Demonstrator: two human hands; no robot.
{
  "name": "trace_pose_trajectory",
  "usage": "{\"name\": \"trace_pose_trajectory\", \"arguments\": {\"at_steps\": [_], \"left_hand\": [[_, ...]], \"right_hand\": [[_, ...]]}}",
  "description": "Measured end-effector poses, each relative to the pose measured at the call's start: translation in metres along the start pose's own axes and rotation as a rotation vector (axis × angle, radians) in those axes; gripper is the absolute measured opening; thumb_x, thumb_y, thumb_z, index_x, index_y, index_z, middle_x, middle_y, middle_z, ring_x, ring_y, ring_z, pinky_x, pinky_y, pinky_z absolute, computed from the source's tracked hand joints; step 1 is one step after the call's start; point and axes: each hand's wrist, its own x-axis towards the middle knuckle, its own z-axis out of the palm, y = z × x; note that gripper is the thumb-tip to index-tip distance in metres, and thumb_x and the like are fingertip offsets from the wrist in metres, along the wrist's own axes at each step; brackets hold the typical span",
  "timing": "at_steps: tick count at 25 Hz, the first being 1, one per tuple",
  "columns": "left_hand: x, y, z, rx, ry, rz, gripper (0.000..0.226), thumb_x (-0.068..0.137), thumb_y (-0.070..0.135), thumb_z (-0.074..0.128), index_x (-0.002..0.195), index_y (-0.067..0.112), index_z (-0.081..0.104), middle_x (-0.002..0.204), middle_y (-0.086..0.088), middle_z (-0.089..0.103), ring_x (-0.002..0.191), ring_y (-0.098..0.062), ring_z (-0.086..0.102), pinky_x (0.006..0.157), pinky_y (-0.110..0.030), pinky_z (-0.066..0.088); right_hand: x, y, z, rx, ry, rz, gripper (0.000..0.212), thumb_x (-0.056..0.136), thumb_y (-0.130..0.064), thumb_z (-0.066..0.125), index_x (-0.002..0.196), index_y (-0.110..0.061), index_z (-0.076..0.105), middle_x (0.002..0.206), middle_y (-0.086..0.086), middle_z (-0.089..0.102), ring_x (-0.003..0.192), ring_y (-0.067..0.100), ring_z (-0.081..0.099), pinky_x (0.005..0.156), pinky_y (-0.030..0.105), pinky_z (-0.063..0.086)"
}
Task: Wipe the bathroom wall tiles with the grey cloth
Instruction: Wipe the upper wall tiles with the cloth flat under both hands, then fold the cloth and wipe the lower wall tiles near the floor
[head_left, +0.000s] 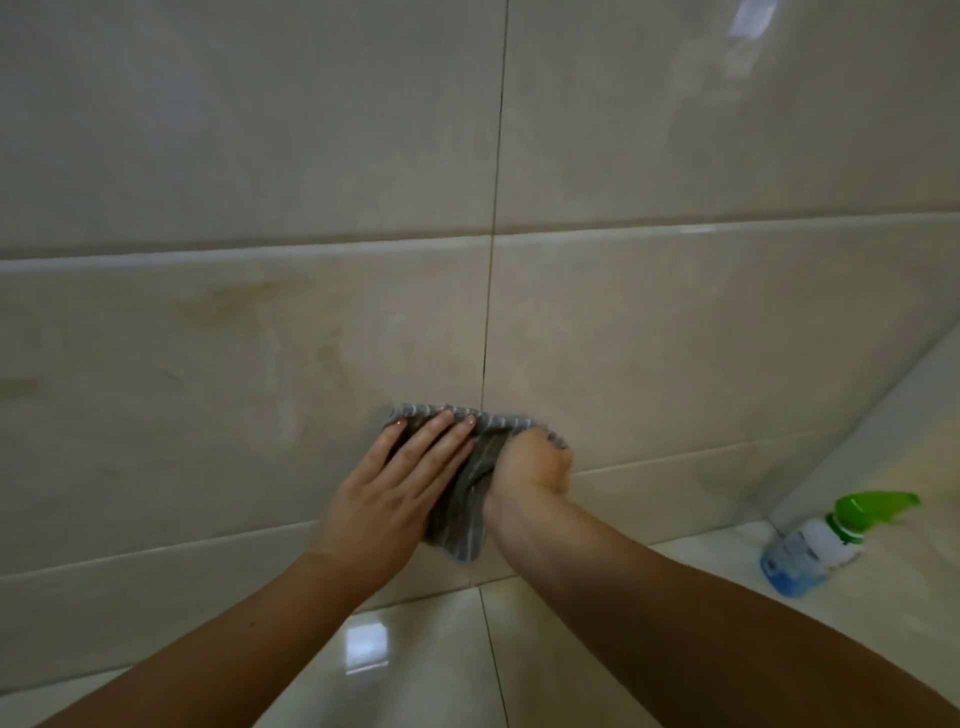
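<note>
Beige glossy tiles (260, 130) fill nearly the whole view, and the cloth (475, 467) lies against them low down, a little above the floor (426, 654). It is grey with pale stripes. Its top edge runs level across the vertical grout line (496, 208), and its lower corner hangs free between the two wrists.

The left hand (395, 483) lies flat on the cloth's left half, fingers (436, 441) straight and close together, their tips near the top edge. The right hand (535, 462) is blurred but reads as a fist, fingers curled in and bunching the cloth's right part, with a scrap of fabric showing past the knuckles.

Bare tile stretches well to the left and upward. A raised horizontal trim (234, 257) crosses the wall higher up, well apart from the cloth. A thin horizontal joint (701, 452) runs at about hand level. To the right, the wall meets a side surface in a corner, and a spray bottle (826, 545) with a green trigger lies on the floor near that corner, well apart from the right hand.
</note>
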Motion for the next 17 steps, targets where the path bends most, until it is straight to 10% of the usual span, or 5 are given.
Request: {"name": "trace_pose_trajectory", "arguments": {"at_steps": [4, 8, 13, 17], "left_hand": [[0.006, -0.007, -0.04, -0.274, -0.083, -0.064, 0.067, 0.089, 0.035, 0.039, 0.151, 0.01, 0.037, 0.161, -0.009, 0.027, 0.15, -0.024, 0.016, 0.121, -0.046, 0.014], [0.02, -0.006, -0.099, -0.941, -0.302, -0.305, 0.087, 0.091, 0.045, 0.061, 0.159, 0.025, 0.01, 0.165, 0.01, -0.006, 0.151, -0.006, -0.01, 0.125, -0.034, 0.009], [0.049, 0.008, -0.182, -2.087, -0.478, -0.842, 0.06, 0.087, 0.062, 0.055, 0.138, 0.031, 0.052, 0.142, 0.0, 0.052, 0.119, -0.017, 0.054, 0.099, -0.034, 0.047], [0.047, 0.002, -0.208, -2.644, -0.42, -1.089, 0.065, 0.091, 0.059, 0.048, 0.121, 0.006, 0.066, 0.114, -0.022, 0.067, 0.099, -0.036, 0.066, 0.09, -0.048, 0.053]], "right_hand": [[-0.026, -0.023, -0.032, 0.05, -0.352, 0.032, 0.016, 0.086, 0.002, 0.057, 0.098, 0.009, 0.066, 0.099, 0.028, 0.068, 0.08, 0.039, 0.068, 0.074, 0.046, 0.059], [-0.057, -0.074, -0.071, 0.046, -0.619, 0.04, 0.023, 0.094, 0.002, 0.052, 0.111, 0.015, 0.059, 0.109, 0.032, 0.064, 0.086, 0.035, 0.067, 0.07, 0.04, 0.059], [-0.113, -0.109, -0.112, -0.008, -0.81, -0.133, 0.022, 0.09, 0.005, 0.055, 0.111, -0.001, 0.058, 0.11, 0.025, 0.064, 0.1, 0.034, 0.066, 0.085, 0.044, 0.057], [-0.16, -0.115, -0.142, -0.232, -0.972, -0.327, 0.025, 0.096, -0.019, 0.054, 0.114, -0.004, 0.065, 0.104, 0.015, 0.07, 0.098, 0.023, 0.068, 0.087, 0.031, 0.055]]}}
